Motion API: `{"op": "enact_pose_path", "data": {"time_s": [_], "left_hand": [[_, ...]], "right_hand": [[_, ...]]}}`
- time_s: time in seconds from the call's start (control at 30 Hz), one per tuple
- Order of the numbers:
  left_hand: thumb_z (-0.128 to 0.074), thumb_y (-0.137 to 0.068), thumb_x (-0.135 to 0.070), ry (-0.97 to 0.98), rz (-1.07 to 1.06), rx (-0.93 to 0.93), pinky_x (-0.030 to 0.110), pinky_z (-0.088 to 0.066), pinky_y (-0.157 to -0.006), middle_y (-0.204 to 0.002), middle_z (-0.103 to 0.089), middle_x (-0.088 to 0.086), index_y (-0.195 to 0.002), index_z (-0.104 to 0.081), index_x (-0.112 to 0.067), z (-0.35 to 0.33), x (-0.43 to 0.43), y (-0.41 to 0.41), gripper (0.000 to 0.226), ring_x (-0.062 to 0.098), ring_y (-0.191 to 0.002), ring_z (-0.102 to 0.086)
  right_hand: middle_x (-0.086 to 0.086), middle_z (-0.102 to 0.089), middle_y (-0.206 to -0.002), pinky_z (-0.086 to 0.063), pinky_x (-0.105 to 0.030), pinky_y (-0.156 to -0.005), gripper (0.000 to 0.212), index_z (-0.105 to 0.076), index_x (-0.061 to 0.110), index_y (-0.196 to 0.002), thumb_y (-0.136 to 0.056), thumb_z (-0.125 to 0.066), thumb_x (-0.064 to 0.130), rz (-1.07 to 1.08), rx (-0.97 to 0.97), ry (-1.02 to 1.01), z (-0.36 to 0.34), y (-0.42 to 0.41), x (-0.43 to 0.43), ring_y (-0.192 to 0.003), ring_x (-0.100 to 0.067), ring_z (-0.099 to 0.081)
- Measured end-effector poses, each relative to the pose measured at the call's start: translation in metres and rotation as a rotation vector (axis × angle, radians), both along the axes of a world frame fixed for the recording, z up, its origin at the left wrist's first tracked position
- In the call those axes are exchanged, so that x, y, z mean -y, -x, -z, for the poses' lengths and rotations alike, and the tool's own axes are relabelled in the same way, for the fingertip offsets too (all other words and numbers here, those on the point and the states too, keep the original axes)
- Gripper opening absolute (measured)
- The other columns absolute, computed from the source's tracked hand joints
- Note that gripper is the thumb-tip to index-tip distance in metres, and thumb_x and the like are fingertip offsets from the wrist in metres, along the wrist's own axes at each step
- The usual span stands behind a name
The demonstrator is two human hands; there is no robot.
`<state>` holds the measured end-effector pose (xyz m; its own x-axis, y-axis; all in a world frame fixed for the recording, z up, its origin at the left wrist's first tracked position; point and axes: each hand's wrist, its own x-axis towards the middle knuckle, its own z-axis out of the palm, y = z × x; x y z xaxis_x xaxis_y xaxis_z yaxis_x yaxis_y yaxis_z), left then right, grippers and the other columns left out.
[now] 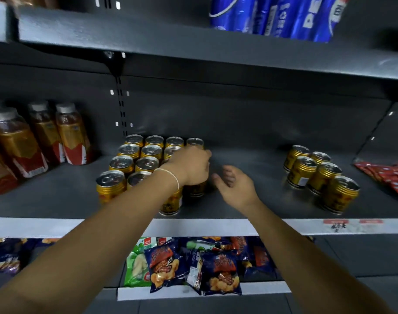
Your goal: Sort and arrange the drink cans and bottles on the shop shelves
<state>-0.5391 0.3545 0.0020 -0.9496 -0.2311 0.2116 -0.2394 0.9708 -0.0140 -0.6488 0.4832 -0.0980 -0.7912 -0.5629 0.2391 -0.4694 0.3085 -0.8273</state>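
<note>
Gold can upright on grey shelf, under left hand

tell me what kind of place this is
Most likely a small shop or convenience store: dark metal shelving with price labels on its front strip, rows of gold drink cans beside bottled drinks, and snack packets on the shelf below.
</note>
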Motion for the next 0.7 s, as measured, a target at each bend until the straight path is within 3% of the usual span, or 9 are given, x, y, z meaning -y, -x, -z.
{"op": "enact_pose_path", "data": {"time_s": [0.07,0.17,0.3,0.43,0.53,0.63,0.7], "left_hand": [[-0.045,-0.095,-0.026,-0.055,0.074,-0.024,0.041,-0.049,-0.088,-0.12,-0.057,0.014,-0.114,-0.056,-0.012,0.005,-0.021,0.016,0.026,0.034,-0.112,-0.055],[-0.047,-0.094,-0.026,-0.093,0.14,-0.029,0.04,-0.048,-0.092,-0.12,-0.057,0.014,-0.115,-0.056,-0.012,0.013,-0.055,0.043,0.027,0.033,-0.112,-0.055],[-0.048,-0.095,-0.028,-0.181,0.182,-0.012,0.042,-0.046,-0.099,-0.133,-0.053,0.013,-0.133,-0.048,-0.014,0.021,-0.103,0.078,0.041,0.034,-0.121,-0.052],[-0.049,-0.097,-0.029,-0.244,0.251,-0.001,0.043,-0.042,-0.107,-0.147,-0.044,0.011,-0.145,-0.04,-0.015,0.026,-0.147,0.11,0.051,0.031,-0.132,-0.045],[-0.051,-0.096,-0.029,-0.27,0.289,0.013,0.044,-0.044,-0.105,-0.145,-0.045,0.01,-0.145,-0.039,-0.017,0.033,-0.173,0.129,0.052,0.03,-0.13,-0.046],[-0.051,-0.097,-0.031,-0.292,0.305,0.026,0.043,-0.046,-0.103,-0.144,-0.046,0.008,-0.145,-0.039,-0.019,0.042,-0.192,0.142,0.051,0.028,-0.128,-0.048],[-0.051,-0.097,-0.032,-0.311,0.3,0.023,0.04,-0.046,-0.102,-0.146,-0.045,0.006,-0.147,-0.038,-0.02,0.046,-0.201,0.147,0.053,0.027,-0.128,-0.048]], "right_hand": [[-0.006,-0.068,-0.119,-0.05,-0.034,-0.101,0.049,-0.062,0.01,-0.129,-0.09,-0.069,0.039,0.091,-0.193,-0.055,-0.014,0.014,-0.032,-0.113,-0.021,-0.064],[-0.009,-0.065,-0.126,-0.047,-0.038,-0.103,0.045,-0.062,0.01,-0.13,-0.094,-0.063,0.037,0.196,-0.421,-0.192,-0.041,0.037,-0.084,-0.119,-0.026,-0.058],[-0.011,-0.062,-0.127,-0.038,-0.039,-0.104,0.04,-0.061,0.014,-0.129,-0.094,-0.058,0.033,0.398,-0.577,-0.365,-0.065,0.074,-0.149,-0.118,-0.031,-0.051],[-0.012,-0.054,-0.137,-0.033,-0.041,-0.107,0.053,-0.051,0.014,-0.137,-0.091,-0.054,0.04,0.539,-0.454,-0.55,-0.066,0.109,-0.2,-0.124,-0.034,-0.046],[-0.014,-0.049,-0.14,-0.034,-0.045,-0.109,0.065,-0.042,0.016,-0.143,-0.088,-0.059,0.046,0.508,-0.274,-0.549,-0.059,0.126,-0.222,-0.128,-0.037,-0.043],[-0.013,-0.059,-0.127,-0.05,-0.043,-0.095,0.061,-0.048,0.018,-0.135,-0.084,-0.067,0.044,0.449,-0.12,-0.449,-0.053,0.137,-0.233,-0.114,-0.036,-0.057],[-0.01,-0.064,-0.121,-0.052,-0.038,-0.087,0.054,-0.052,0.017,-0.131,-0.083,-0.069,0.038,0.412,-0.103,-0.405,-0.049,0.141,-0.237,-0.106,-0.032,-0.061]]}}
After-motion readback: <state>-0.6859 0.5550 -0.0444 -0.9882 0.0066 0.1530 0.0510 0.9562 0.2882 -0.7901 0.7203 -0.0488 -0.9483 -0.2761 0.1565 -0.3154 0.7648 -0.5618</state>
